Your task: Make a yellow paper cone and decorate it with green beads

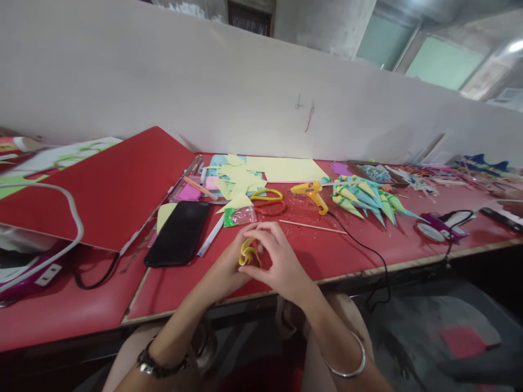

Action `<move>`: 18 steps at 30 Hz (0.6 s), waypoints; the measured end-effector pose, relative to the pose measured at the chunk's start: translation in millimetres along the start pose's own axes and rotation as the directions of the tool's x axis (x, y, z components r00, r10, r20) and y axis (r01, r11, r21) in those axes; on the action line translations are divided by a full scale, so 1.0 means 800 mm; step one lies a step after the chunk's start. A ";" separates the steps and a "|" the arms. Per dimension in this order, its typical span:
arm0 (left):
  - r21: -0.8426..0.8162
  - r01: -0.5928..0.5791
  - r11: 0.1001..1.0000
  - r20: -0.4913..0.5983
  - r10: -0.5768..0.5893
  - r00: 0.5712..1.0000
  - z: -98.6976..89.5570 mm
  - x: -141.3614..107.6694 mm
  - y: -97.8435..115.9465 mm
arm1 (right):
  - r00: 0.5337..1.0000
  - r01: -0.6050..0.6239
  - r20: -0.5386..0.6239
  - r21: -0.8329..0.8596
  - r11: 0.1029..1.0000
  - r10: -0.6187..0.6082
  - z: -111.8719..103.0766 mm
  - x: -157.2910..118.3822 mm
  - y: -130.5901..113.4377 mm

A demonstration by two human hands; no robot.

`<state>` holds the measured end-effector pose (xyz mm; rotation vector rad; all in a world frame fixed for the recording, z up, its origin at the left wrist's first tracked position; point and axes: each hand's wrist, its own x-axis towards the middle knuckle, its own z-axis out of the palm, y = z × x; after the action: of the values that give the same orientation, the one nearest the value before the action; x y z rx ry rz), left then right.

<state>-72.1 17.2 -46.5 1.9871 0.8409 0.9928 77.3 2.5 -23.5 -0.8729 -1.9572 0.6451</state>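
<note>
A small rolled yellow paper piece [248,253] is held between my two hands, above the front edge of the red table [327,256]. My left hand [232,261] wraps round its left side. The thumb and fingers of my right hand [278,258] curve round it from the right. Just beyond my hands lie a small clear packet with a green end [239,216] and a thin wooden stick [312,226]. Scissors with yellow and red handles [267,201] rest behind the packet.
A black phone [178,234] and a pen [211,236] lie left. Cut yellow paper [286,169] is at the back. A yellow glue gun [312,195] with a trailing cord, and paper cones [363,196], lie right. A red board [110,185] stands far left.
</note>
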 end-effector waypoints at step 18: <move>-0.009 0.088 0.996 0.035 -0.087 0.996 0.007 0.004 0.009 | 0.999 0.016 0.038 0.068 0.998 -0.019 -0.014 -0.015 0.010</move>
<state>-63.9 14.0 -42.0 1.9365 0.8943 0.9080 94.1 -1.2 -30.0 -0.8067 -1.9637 0.7185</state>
